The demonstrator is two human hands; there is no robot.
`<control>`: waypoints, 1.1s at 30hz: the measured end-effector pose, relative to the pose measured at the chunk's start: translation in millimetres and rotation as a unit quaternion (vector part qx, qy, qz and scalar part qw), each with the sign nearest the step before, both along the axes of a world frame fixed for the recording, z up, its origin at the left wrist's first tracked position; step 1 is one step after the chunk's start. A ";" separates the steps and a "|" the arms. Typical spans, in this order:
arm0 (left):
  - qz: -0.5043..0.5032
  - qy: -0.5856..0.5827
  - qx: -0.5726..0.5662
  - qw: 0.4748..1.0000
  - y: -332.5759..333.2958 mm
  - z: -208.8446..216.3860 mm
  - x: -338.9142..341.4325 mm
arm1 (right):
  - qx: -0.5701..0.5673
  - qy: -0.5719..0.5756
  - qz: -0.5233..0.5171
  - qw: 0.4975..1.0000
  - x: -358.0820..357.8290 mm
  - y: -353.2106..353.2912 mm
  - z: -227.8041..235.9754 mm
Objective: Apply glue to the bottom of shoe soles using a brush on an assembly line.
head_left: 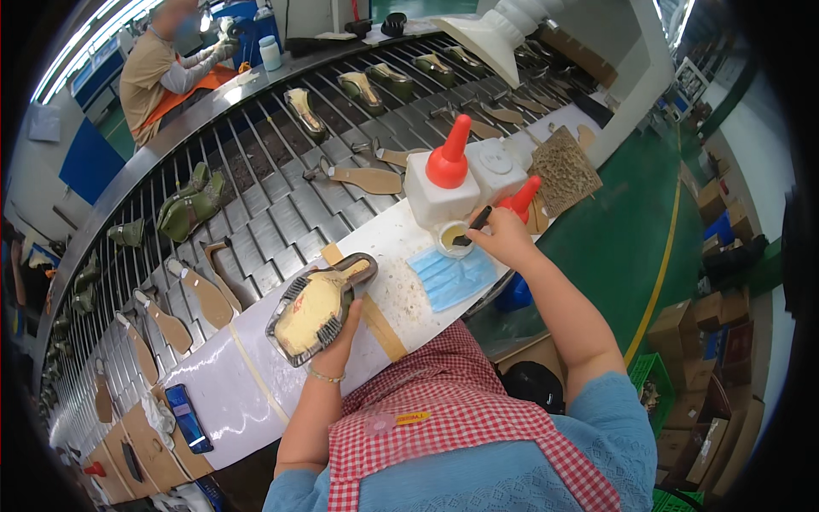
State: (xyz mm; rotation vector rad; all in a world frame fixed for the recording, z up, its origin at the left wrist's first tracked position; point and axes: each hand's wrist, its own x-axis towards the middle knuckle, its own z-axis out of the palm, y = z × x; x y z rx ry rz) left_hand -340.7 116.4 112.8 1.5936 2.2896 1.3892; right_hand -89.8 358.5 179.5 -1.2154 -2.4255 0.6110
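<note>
My left hand (339,343) grips a lasted shoe upper (305,312), turned bottom up, over the white work surface (239,375). Its pale yellow underside faces me, ringed by the dark gathered edge. In my right hand (507,241) is a black-handled brush (481,218), pinched by the fingers. The brush's tip dips into a small white cup (445,242) with pale yellowish contents. Behind the cup stands a white square bottle (439,192) with a red cone nozzle, beside a second white bottle (496,173). A blue face mask (454,280) lies just in front of the cup.
A slatted metal conveyor (281,213) curves past, bearing more lasted uppers (365,90) and heeled soles (367,179). A phone (188,418) lies at left, a rough brown pad (565,171) at right. A white duct hood (482,43) hangs overhead. A co-worker (166,77) stands across.
</note>
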 end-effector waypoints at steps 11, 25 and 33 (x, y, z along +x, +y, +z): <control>-0.059 -0.097 0.064 0.991 3.2 24.5 10.8 | -0.096 0.023 0.053 0.994 -3.7 -7.1 7.3; -0.060 -0.139 0.074 0.986 0.8 34.8 32.4 | -0.050 0.040 0.021 0.998 1.4 -2.0 -0.5; -0.085 -0.256 0.069 0.960 -8.9 38.1 46.5 | -0.353 0.361 -0.160 0.848 22.7 -6.5 -12.3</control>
